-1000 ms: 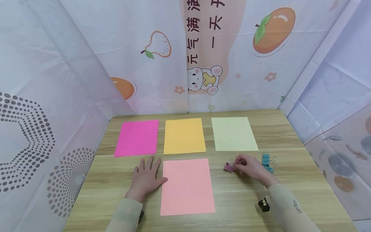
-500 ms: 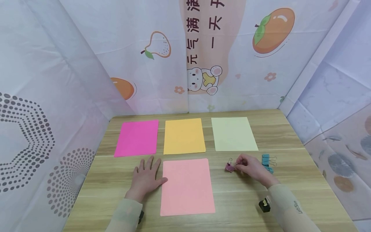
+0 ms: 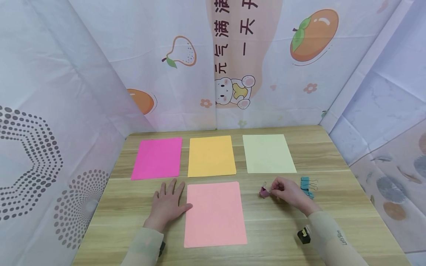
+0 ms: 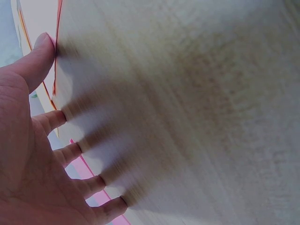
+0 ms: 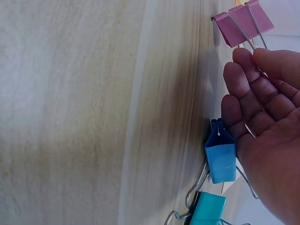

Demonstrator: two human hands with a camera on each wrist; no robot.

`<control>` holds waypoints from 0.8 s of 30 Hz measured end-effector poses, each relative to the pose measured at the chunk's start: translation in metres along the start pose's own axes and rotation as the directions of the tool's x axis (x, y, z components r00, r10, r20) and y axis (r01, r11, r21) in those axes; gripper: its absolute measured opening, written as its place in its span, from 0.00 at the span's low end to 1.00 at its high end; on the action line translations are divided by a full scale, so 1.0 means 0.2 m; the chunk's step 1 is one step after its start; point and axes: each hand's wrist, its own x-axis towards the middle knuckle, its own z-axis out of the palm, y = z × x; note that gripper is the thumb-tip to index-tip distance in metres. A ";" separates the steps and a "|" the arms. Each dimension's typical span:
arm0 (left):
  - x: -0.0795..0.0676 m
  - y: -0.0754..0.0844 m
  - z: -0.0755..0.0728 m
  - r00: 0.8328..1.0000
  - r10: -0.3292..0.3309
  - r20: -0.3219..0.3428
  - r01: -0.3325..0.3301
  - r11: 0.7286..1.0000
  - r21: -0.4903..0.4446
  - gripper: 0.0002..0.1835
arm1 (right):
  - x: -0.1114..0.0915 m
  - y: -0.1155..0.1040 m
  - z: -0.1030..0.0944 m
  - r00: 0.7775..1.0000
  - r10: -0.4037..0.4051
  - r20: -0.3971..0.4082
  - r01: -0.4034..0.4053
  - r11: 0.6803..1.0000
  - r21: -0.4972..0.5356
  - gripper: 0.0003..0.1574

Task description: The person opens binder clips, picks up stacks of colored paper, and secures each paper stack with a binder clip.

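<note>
My left hand (image 3: 167,205) lies spread on the table, fingertips down in the left wrist view. Its thumb reaches the left edge of the salmon-pink paper (image 3: 215,214). With thumb and fingertips, my right hand (image 3: 288,192) pinches the wire handle of a purple-pink binder clip (image 5: 246,23), which is at or just above the tabletop right of that paper. A second wire handle (image 3: 264,184) sticks up from the pink clip; whether there is more than one pink clip I cannot tell. Beside the right palm sit a blue binder clip (image 5: 221,161) and a teal one (image 5: 208,208).
Along the back lie a magenta sheet (image 3: 157,159), an orange-yellow sheet (image 3: 212,156) and a pale green sheet (image 3: 269,153). Patterned curtains (image 3: 186,85) close in the back and both sides of the wooden table (image 3: 266,229). A black wrist camera (image 3: 304,235) shows by the right sleeve.
The pink clip and the right fingertips have shifted slightly to the right, and the clip has turned a little. My left hand has stayed still.
</note>
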 end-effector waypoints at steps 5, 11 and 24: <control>0.00 0.00 0.00 1.000 0.004 -0.007 -0.004 1.000 0.006 0.49 | 0.00 0.00 0.00 1.000 -0.001 -0.004 0.001 0.999 -0.033 0.05; 0.00 0.00 0.00 1.000 0.006 -0.010 -0.006 1.000 0.004 0.49 | 0.00 0.00 0.01 1.000 -0.011 -0.006 0.011 0.995 -0.101 0.05; -0.01 0.00 0.00 1.000 0.002 -0.009 -0.002 1.000 -0.001 0.49 | 0.01 0.00 0.06 0.997 -0.074 -0.010 0.069 0.968 -0.242 0.07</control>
